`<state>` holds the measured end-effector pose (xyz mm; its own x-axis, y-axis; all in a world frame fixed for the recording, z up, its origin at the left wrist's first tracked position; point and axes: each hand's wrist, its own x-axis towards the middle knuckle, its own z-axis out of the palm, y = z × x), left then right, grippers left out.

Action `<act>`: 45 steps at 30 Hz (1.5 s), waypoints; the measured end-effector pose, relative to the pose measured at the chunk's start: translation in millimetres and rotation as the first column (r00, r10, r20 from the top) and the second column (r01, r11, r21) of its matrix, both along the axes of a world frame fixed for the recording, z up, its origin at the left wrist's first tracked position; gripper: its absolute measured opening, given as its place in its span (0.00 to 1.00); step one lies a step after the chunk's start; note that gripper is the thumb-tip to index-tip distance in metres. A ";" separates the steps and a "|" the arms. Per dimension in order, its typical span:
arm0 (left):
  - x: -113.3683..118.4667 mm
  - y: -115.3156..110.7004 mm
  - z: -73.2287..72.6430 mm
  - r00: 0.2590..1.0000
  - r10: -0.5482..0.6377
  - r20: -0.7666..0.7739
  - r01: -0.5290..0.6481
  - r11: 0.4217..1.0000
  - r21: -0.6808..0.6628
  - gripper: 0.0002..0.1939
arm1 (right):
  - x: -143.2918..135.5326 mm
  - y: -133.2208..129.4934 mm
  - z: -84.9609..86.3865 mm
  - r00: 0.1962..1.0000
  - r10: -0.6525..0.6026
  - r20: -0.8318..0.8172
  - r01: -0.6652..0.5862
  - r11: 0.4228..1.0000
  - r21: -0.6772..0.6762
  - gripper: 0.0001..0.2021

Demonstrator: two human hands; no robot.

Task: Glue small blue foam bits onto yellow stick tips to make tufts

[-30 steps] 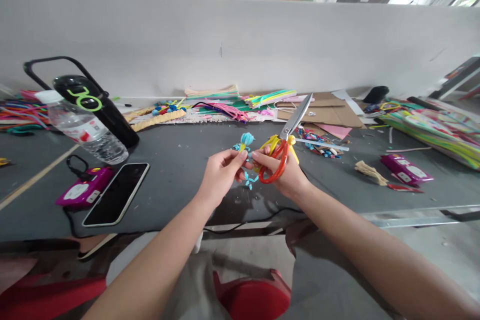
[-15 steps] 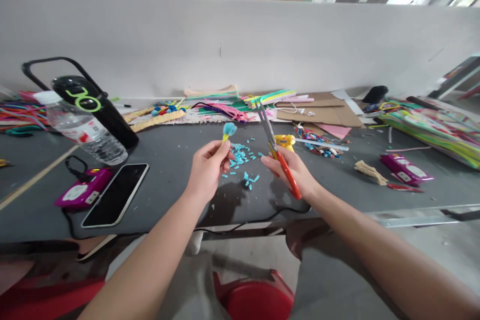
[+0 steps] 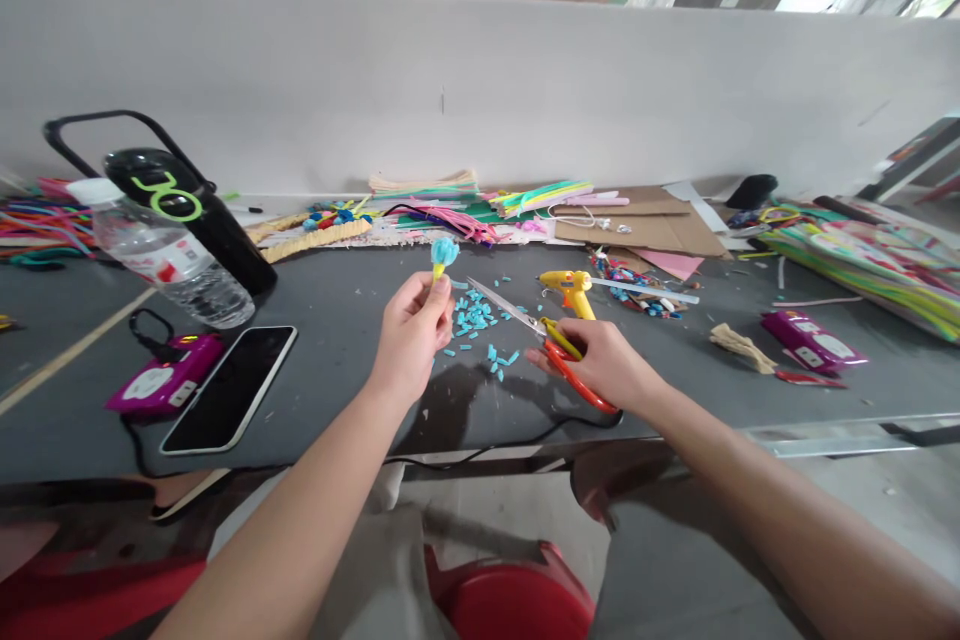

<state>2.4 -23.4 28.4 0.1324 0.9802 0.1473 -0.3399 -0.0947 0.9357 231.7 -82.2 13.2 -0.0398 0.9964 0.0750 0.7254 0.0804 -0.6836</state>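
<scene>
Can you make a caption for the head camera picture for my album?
Left hand holding a little blue-topped piece, right hand holding scissors, blue bits scattered on the table.

Both forearms are bare and reach inward: the left forearm (image 3: 311, 510) rises from seven o'clock, the right forearm (image 3: 780, 520) from four. The left hand (image 3: 411, 325) sits toward eight o'clock of centre in a pinch — fingers curled, thumb (image 3: 439, 296) laid along them and pointing to one. The right hand (image 3: 600, 360), toward four, is wrapped in a grip — knuckles aimed at ten, fingers partly hidden. The hands stay apart.
</scene>
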 end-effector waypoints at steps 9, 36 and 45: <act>-1.1 0.9 -1.7 0.999 -0.006 -0.040 0.006 1.000 0.023 0.14 | -0.4 1.7 -2.1 0.999 0.005 0.035 -0.005 1.000 0.004 0.28; -2.9 0.5 -0.6 0.995 -0.014 -0.102 0.017 0.999 0.032 0.15 | 1.6 0.8 -1.7 0.998 0.050 0.040 -0.049 0.999 -0.009 0.24; -3.3 -0.2 0.7 0.993 -0.011 -0.119 0.016 0.999 0.041 0.16 | 3.0 2.6 -5.0 0.998 0.043 0.035 -0.043 0.999 -0.006 0.20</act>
